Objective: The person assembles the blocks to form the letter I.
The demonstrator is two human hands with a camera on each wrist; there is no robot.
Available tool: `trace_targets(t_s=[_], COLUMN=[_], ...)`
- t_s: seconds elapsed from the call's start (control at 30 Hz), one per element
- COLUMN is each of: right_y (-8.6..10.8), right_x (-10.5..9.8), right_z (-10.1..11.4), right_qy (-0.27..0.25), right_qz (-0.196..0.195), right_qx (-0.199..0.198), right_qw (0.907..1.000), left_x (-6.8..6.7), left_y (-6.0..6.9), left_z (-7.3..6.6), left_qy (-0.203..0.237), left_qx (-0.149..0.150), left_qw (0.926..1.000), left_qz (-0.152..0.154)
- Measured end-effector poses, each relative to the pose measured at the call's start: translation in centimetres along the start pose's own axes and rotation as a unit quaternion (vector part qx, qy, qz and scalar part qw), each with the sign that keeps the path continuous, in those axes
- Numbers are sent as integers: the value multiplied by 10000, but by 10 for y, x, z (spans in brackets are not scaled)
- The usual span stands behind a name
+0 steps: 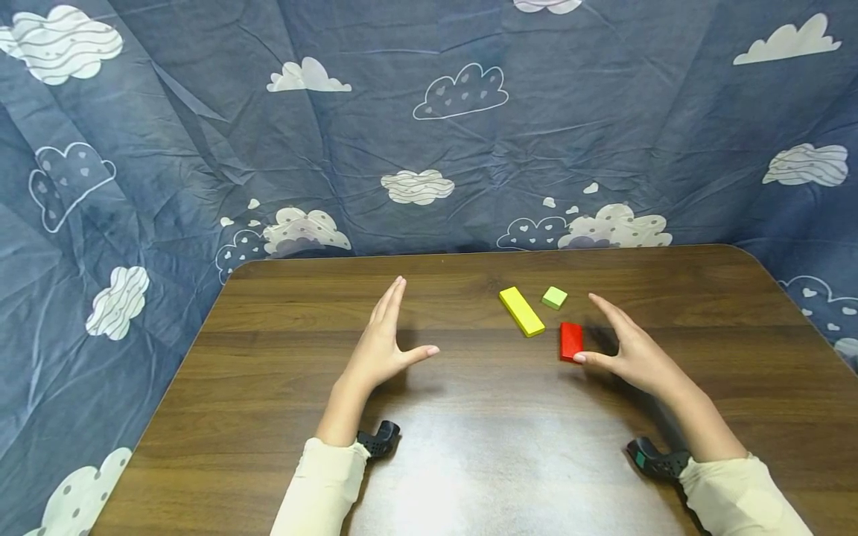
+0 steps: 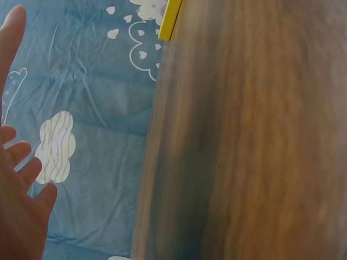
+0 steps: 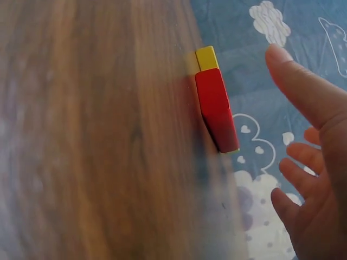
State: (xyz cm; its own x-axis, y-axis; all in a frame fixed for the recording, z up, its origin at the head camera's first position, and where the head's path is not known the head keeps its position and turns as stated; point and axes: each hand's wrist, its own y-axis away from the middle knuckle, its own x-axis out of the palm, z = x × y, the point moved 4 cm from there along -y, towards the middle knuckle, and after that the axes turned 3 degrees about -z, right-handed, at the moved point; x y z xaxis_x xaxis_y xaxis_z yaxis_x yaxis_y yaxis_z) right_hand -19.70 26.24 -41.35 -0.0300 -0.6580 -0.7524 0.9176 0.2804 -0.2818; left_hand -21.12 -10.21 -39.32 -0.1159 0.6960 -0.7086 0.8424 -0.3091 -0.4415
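Observation:
A yellow block (image 1: 522, 312) lies on the wooden table, with a small light green block (image 1: 554, 298) to its right and a red block (image 1: 570, 341) below them. My right hand (image 1: 637, 357) is just right of the red block, fingers extended and thumb apart, its thumb tip overlapping the block's lower corner in the head view. In the right wrist view a gap shows between the red block (image 3: 216, 108) and my right hand (image 3: 314, 162). My left hand (image 1: 378, 353), fingers straight and thumb out, is left of the blocks and holds nothing.
The brown wooden table (image 1: 469, 417) has its far edge in front of a blue cloth (image 1: 375, 134) with cloud prints, which also runs down the left and right sides. Black wrist devices (image 1: 380, 439) sit at both cream sleeves (image 1: 322, 484).

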Motion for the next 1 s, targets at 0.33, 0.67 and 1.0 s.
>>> trace_targets(t_s=[0.33,0.67,1.0], right_y=[1,3,1], right_x=[10,19,22], right_z=[-11,-15,-14], right_qy=[-307,-361,-204], right_qz=[11,77,61], right_qx=[220,99,73], right_qw=[9993,9993,9997], left_x=[15,35,55], left_y=[-7,-13,-21], left_z=[-3,-8,-15], left_qy=[343,421,688], left_qx=[-107,-164,-395], left_qw=[9994,9988,9960], left_qz=[21,163,411])
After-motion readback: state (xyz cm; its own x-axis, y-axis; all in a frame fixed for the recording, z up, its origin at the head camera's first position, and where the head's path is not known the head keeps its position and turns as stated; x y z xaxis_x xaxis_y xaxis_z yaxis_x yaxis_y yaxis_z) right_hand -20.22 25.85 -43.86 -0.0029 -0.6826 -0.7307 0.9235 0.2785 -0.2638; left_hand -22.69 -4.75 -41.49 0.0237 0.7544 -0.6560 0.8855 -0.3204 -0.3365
